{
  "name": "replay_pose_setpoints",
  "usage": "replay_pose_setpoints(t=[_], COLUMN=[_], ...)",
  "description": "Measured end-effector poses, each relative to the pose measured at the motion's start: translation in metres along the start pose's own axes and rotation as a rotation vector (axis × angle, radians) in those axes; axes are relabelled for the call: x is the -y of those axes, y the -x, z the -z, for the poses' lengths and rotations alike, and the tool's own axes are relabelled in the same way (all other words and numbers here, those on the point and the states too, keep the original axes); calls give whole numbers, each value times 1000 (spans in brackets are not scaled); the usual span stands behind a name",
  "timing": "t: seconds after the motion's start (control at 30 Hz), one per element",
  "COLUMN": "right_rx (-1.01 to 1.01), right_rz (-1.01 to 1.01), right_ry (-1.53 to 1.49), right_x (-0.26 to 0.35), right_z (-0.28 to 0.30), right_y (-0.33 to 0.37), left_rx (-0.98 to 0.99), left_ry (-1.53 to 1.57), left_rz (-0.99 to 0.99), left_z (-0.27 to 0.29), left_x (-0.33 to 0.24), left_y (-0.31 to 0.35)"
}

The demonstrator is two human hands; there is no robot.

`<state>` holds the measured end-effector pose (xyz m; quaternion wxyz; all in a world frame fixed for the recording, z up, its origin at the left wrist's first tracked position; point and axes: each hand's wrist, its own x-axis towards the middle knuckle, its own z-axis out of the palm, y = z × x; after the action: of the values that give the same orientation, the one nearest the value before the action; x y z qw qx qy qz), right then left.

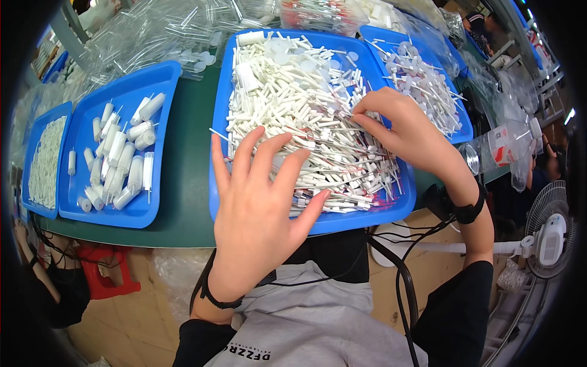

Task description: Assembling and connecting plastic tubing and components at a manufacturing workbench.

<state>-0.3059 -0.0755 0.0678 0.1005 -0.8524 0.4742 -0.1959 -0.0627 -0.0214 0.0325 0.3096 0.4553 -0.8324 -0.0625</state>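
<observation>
While our left hand (254,196) spreads palm-down over the near left part of the heap, its fingers stand wide apart. Our right hand (406,128) dips toward the heap's right side, thumb and forefinger nearly together; we cannot tell whether they grip anything. We see the white sticks (263,113) beneath and beyond both sets of fingers, filling the big blue tray (373,216). Left of the left fingers: white tubes (125,159) in a smaller tray (147,205).
</observation>
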Motion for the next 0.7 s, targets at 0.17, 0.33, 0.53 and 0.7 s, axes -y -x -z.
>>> replay_pose_setpoints(t=[0.17, 0.33, 0.53, 0.7], right_rx=[-6, 14, 63, 0], right_rz=[-3, -37, -58, 7], right_ry=[23, -35, 44, 80], right_x=[-2, -1, 2, -2], right_z=[-2, -5, -3, -5], right_y=[-1, -1, -5, -3], left_rx=[5, -2, -11, -11], left_ry=[4, 9, 20, 31], left_rz=[0, -6, -9, -12], left_z=[0, -1, 0, 0], left_x=[0, 0, 0, 1], left_y=[0, 0, 0, 0])
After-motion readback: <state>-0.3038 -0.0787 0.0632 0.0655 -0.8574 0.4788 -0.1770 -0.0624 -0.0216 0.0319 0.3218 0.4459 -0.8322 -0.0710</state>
